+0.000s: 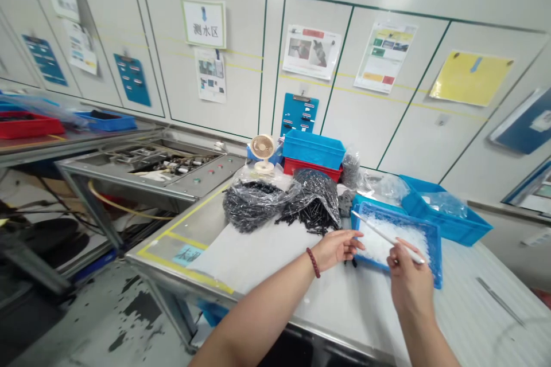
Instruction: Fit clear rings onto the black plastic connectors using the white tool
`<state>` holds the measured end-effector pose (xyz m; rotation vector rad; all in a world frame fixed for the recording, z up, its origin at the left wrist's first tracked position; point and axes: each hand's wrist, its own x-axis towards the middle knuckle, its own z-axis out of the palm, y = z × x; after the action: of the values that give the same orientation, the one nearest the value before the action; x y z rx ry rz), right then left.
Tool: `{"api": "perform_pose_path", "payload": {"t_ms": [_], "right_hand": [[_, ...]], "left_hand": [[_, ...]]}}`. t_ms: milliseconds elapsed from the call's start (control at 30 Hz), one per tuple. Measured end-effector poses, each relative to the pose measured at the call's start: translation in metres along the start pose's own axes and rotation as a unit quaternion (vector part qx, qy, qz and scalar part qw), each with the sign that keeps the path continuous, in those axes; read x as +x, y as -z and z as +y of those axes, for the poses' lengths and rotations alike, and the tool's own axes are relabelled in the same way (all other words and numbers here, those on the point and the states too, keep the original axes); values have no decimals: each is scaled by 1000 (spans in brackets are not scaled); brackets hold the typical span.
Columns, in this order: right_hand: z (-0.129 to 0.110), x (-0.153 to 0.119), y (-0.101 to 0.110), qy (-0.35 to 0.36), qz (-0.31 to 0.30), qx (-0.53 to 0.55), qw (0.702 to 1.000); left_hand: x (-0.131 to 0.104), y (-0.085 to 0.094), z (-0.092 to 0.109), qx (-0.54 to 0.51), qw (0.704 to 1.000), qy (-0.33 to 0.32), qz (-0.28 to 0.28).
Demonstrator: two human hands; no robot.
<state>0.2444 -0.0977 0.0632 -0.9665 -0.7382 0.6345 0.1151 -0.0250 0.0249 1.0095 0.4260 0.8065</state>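
My right hand (411, 275) is closed around a thin, light-coloured rod-like tool (383, 234), whose far end slants up to the left over the blue tray (435, 258). Small white translucent pieces (383, 241) fill that tray. At the tray's left edge is my left hand (342, 248), fingers curled, with a beaded bracelet on the wrist. What its fingers hold, if anything, cannot be made out. A bit of black (353, 262) shows just below them. Farther back, black plastic parts (316, 215) spill from an open clear bag (312, 183).
Another bag of black parts (253, 203) lies to the left. Behind stand a small fan (263, 152), a blue bin (314, 148) on a red bin (293, 166), and another blue bin (456, 223). Metal tweezers (499, 300) lie at the right. A metal bench (185, 183) stands left.
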Motion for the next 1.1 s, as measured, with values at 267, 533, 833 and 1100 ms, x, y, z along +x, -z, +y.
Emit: {"api": "perform_pose_path", "payload": {"t_ms": [267, 533, 833, 1100], "right_hand": [[-39, 6, 19, -12, 25, 20, 999], [-23, -4, 8, 106, -138, -276, 945], [29, -13, -47, 127, -411, -345, 834], [69, -10, -49, 140, -445, -427, 775]], "left_hand": [[-18, 26, 20, 300, 948, -7, 106], [2, 91, 23, 467, 863, -67, 182], [10, 105, 9, 545, 812, -121, 172], [-6, 110, 19, 568, 805, -121, 118]]}}
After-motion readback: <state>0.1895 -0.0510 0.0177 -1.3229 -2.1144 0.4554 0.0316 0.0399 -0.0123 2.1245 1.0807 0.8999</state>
